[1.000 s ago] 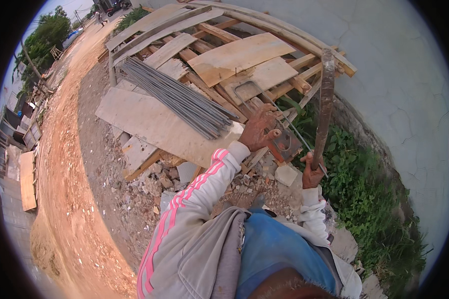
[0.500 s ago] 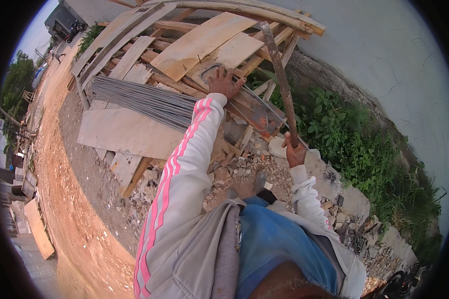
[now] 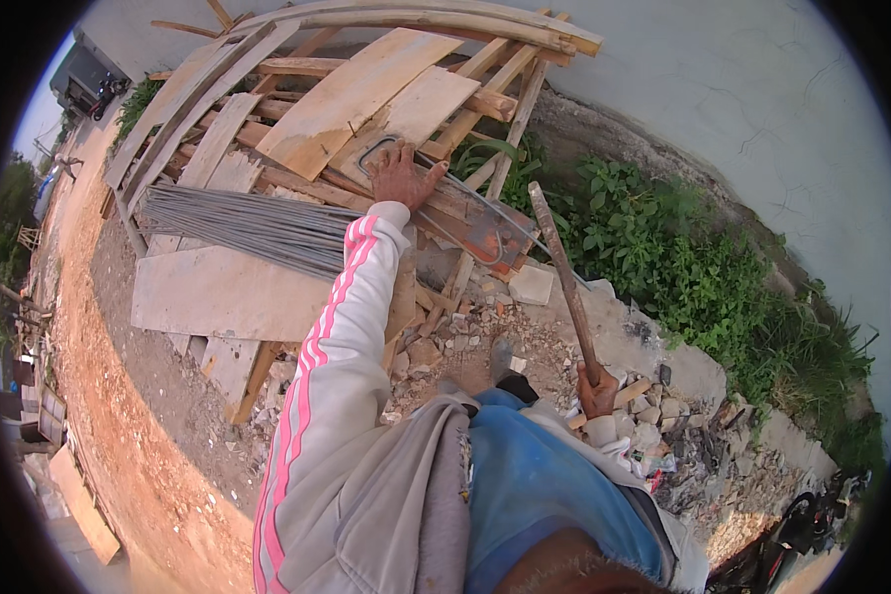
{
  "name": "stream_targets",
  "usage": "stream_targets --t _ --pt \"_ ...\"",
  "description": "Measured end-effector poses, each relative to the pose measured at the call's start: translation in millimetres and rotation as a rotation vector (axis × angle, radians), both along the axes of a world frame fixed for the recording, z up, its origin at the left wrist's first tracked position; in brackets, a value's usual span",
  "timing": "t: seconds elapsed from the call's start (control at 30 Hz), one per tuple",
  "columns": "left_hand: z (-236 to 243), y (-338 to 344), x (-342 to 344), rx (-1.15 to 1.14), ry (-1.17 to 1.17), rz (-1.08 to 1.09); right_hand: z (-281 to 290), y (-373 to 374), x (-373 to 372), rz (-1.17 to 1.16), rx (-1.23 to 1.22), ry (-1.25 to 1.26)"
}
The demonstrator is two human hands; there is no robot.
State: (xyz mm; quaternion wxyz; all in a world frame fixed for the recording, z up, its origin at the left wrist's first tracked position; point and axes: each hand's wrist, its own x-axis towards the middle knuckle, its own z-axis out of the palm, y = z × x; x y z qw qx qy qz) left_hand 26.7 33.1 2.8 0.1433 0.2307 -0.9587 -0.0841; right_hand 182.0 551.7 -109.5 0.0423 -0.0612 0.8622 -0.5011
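My left hand (image 3: pixel 401 178) lies over a thin steel rod, palm down with its fingers spread, on a brown wooden plank (image 3: pixel 450 220). The rod has a bent loop (image 3: pixel 371 148) just beyond my fingers; a straight length runs along the plank toward the lower right. A rusty, orange-stained patch (image 3: pixel 502 241) covers the plank's near end, where a curved piece of rod also shows. My right hand (image 3: pixel 597 391) is closed round the lower end of a long rusty-brown bar (image 3: pixel 562 267). This bar slants up and left, and its upper end is beside the plants.
A bundle of straight steel rods (image 3: pixel 252 226) rests on the wooden stack, left of my arm. Plywood sheets (image 3: pixel 361 94) and poles lie beyond. Broken rubble (image 3: pixel 653 416) covers the ground near my right hand. Green plants (image 3: pixel 643 233) grow along the grey wall (image 3: pixel 762 129).
My right hand has drawn the bar down and back toward my body, and its top end is lower. My left hand stays on the rod and plank. The whole view has shifted slightly.
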Motion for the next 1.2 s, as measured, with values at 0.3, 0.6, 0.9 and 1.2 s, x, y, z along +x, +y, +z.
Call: stream_targets --t 0.3,0.6,0.9,1.2 --pt "10 5 7 0.004 -0.039 -0.056 3 35 84 -0.335 0.088 0.008" --pt "14 5 15 -0.059 -0.211 -0.052 10 22 75 -0.308 0.048 0.007" --pt "13 6 8 0.070 -0.219 -0.039 133 -34 22 -0.019 -0.126 -0.051" --pt "-3 2 8 0.050 -0.139 0.003 96 -16 105 -0.042 -0.109 -0.337"
